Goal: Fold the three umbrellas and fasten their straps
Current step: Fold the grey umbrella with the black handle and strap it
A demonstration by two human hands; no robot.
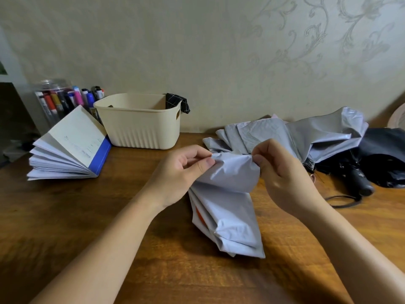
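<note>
Okay, book point(65, 145): 9 o'clock, fanned open on table point(109, 216), out of the way.
marker jar point(54, 99): 10 o'clock, behind book, no part in this.
basket point(140, 123): 11 o'clock, against wall; checked cloth point(178, 103) hangs over its right rim.
left hand point(182, 170): just left of centre, thumb and forefinger pinching left corner of pale umbrella point(228, 207) top panel.
pale umbrella: centre down to 6 o'clock, collapsed, lower end lying on table, top panel stretched between both hands. Orange patch on left edge; can't tell if that's the strap.
right hand point(282, 178): just right of centre, fingertips pinching right corner of same panel.
silver umbrella point(306, 132): 2 o'clock, crumpled heap, not folded, right behind the hands; contact with pale one can't tell.
black umbrella point(377, 154): 3 o'clock, loose canopy, partly under silver one.
step: looks like pleating panels of first umbrella; none look strapped.
risk 1: thin, slick-looking fabric and small pinches, so a corner may slip and the pleat falls out.
risk 2: lower bundle unheld, may fan open when panel gets pulled.
risk 3: silver canopy so near its fabric could get caught in the fold.
risk 4: uneven pleats make a fat roll, strap might not reach round.
</note>
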